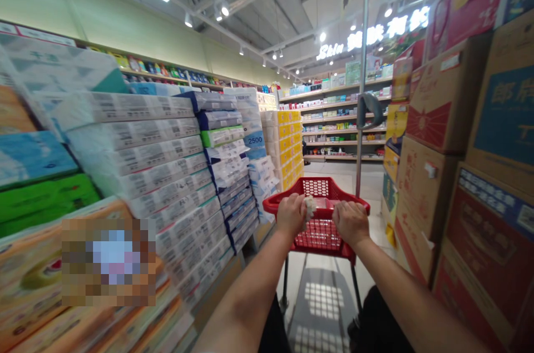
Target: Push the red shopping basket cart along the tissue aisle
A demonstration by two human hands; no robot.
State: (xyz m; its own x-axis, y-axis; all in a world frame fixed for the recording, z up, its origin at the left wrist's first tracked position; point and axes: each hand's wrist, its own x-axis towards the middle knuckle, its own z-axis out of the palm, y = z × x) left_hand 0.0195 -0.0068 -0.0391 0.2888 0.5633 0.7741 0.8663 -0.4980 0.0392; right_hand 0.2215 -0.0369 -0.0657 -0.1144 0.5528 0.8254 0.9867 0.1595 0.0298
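A red plastic shopping cart (320,235) stands right in front of me, its basket of open lattice. My left hand (291,213) is wrapped round the left part of its near rim or handle. Beside that hand's thumb sits a small whitish, bumpy thing (309,207); I cannot make out its kind or whether the hand holds it. Further right, my right hand (351,222) has its fingers curled over the same near edge. Both hands partly hide the handle. Something pinkish seems to lie in the basket, too small to tell.
Stacked tissue packs (167,144) line the left side, with yellow-and-white packs (287,144) farther on. Cardboard cartons (431,197) are piled close on the right. A metal pole (362,64) with a grey fitting rises past the cart. Stocked shelves (334,117) stand at the back.
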